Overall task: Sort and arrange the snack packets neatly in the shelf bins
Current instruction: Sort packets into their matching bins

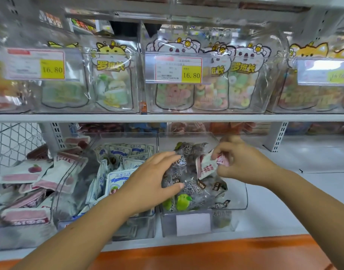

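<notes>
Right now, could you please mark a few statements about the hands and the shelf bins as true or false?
1. The right hand pinches a small pink-and-white packet. True.
2. The left hand hangs clear of every bin. False: it rests on the dark packets in the right-hand bin.
3. Blue-and-white packets lie in the middle bin, just left of the dark packets. True.
4. The price tag on the upper shelf reads 26.80. False: it reads 16.80.
</notes>
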The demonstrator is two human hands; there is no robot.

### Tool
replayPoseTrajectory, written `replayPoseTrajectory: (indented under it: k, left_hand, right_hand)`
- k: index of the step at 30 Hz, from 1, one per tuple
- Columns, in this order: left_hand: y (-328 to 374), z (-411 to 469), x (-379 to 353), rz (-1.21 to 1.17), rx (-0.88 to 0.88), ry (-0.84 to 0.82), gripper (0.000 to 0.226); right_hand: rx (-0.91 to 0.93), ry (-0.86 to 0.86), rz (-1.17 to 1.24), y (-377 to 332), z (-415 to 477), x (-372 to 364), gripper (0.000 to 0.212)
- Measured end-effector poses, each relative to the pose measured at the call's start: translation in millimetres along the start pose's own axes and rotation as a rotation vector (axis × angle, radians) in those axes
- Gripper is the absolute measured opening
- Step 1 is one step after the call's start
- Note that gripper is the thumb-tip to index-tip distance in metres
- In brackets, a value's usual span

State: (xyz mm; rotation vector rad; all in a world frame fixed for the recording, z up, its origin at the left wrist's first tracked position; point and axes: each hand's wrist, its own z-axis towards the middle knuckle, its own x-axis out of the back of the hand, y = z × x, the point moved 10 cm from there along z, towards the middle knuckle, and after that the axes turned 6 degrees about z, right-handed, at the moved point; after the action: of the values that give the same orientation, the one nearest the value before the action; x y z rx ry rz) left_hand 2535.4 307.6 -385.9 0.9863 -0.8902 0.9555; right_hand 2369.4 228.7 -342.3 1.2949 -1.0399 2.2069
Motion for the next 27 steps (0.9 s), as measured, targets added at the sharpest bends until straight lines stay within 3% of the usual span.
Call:
replayPoseTrajectory:
  k: [3, 7, 13, 17, 20, 22, 25, 27]
  left_hand:
    - [11.4, -5.7, 13.0, -0.119, 0.018, 0.042, 0.08]
    - [0.5, -19.5, 30.8, -0.52, 0.207, 0.138, 0.084]
    - [-69.1, -69.6, 62.9, -0.672, 0.477, 0.356, 0.036]
    - [-145.5, -123.7, 109.1, -0.454, 0.618, 0.657, 0.024]
    - [-201.6, -172.2, 142.7, -0.232, 0.759, 0.841, 0.027]
    - [-233.1, -188.5, 143.1, -0.095, 0.807, 0.782, 0.032]
    - [-254.9, -191.5, 117.0, 0.172, 0.861, 0.485, 0.039]
    - [-247.2, -189.5, 123.7, 0.367, 0.857, 0.461, 0.044]
  right_hand:
    - [0.07, 0.103, 0.23, -25.7, -14.4, 25.8, 0.032]
    - [0.143, 0.029, 0.466, -64.3, -16.9, 6.9, 0.041]
    - [0.186, -0.076, 0.615, -112.6, -0.8, -59.4, 0.052]
    - [0.242, -0.03, 0.342, -126.9, 15.8, -80.4, 0.048]
    - [0.24, -0.071, 0.284, -129.0, 22.6, -97.7, 0.046]
    - [0.273, -0.037, 0.249, -130.3, 24.8, -100.5, 0.044]
    - [0.243, -0.042, 0.227, -123.5, 28.6, -102.2, 0.038]
    - [0.199, -0.048, 0.221, -112.4, 32.2, -98.6, 0.035]
